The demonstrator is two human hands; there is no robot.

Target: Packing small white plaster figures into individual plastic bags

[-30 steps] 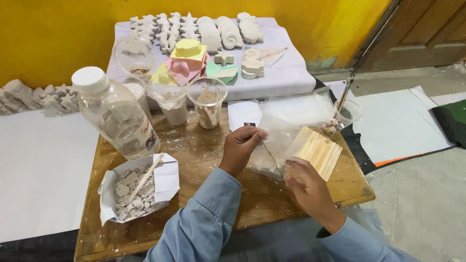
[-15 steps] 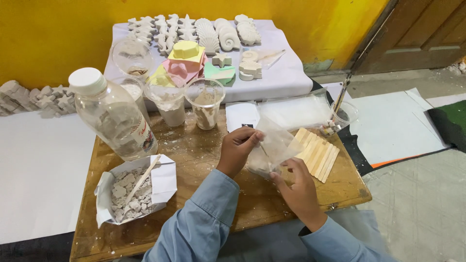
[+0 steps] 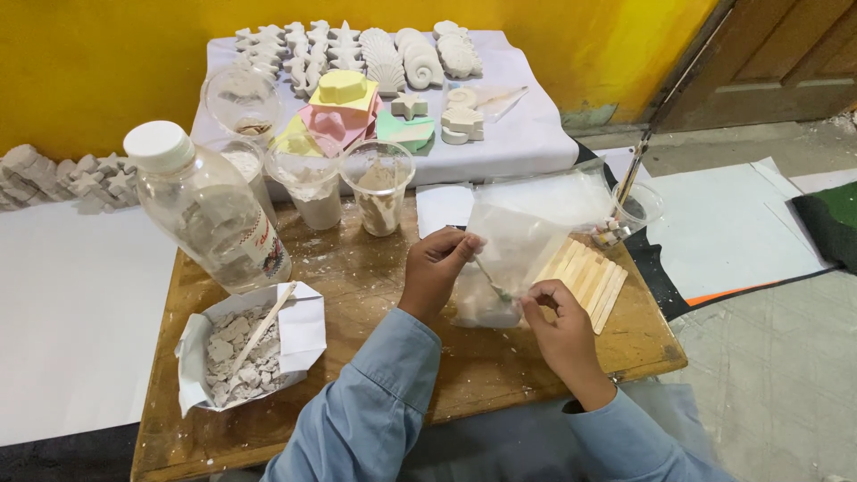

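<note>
Left hand (image 3: 437, 272) is closed on the upper edge of a clear plastic bag (image 3: 509, 259), fingers pinched together on the film, and the bag is held upright just above the wooden board (image 3: 357, 357). Right hand (image 3: 558, 326) is closed on the bag's lower right edge, thumb and fingers pressed together near a thin stick (image 3: 489, 277) that is seen slanting down inside the film; whether the stick itself is gripped cannot be told. White powder (image 3: 486, 308) is collected in the bottom of the bag, which rests between the two hands and in front of a row of flat wooden sticks (image 3: 589, 277). Behind the hands, plastic cups (image 3: 379, 183) with powder residue are set on the board, and a large plastic bottle (image 3: 210, 214) with a white cap is leaned to the left of them. A folded paper tray (image 3: 299, 339) of broken plaster pieces is placed at the near left, with another stick laid in it. Cast shell and star shapes (image 3: 393, 54) and coloured moulds (image 3: 344, 103) are arranged on the cloth-covered surface beyond. The step in hand is judged to be the handling of powder inside the bag. For the next move, the mouth of the bag would need to be kept steady and upright so that no powder is spilled.
</note>
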